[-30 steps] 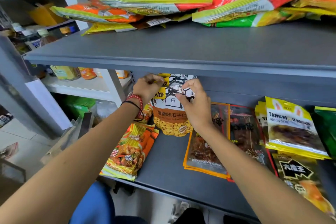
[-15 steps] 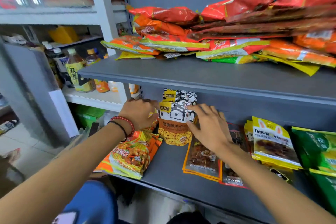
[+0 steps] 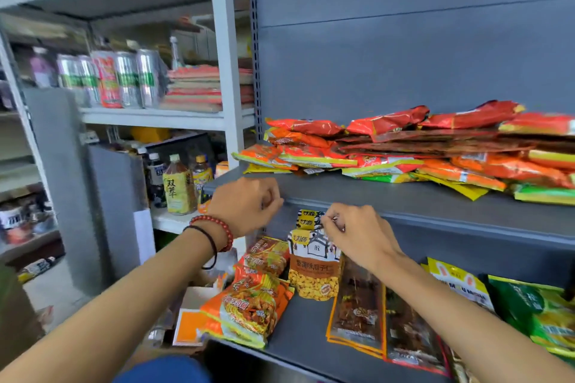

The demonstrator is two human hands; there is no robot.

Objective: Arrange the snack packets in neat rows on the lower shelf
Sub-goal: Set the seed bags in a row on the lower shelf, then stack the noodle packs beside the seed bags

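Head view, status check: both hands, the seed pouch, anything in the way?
Right hand pinching top of upright seed pouch. Left hand curled at upper shelf lip, hold unclear. Noodle packets close on its left.

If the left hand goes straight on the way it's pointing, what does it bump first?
Most likely the front edge of the upper shelf: the left hand has its curled fingers right by it. Depth is unclear, so it may already touch.

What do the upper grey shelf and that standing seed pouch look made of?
The upper grey shelf looks like painted metal, matte, with a thin folded front lip. The standing seed pouch is probably printed plastic film, slightly glossy: thin, creased at the top.
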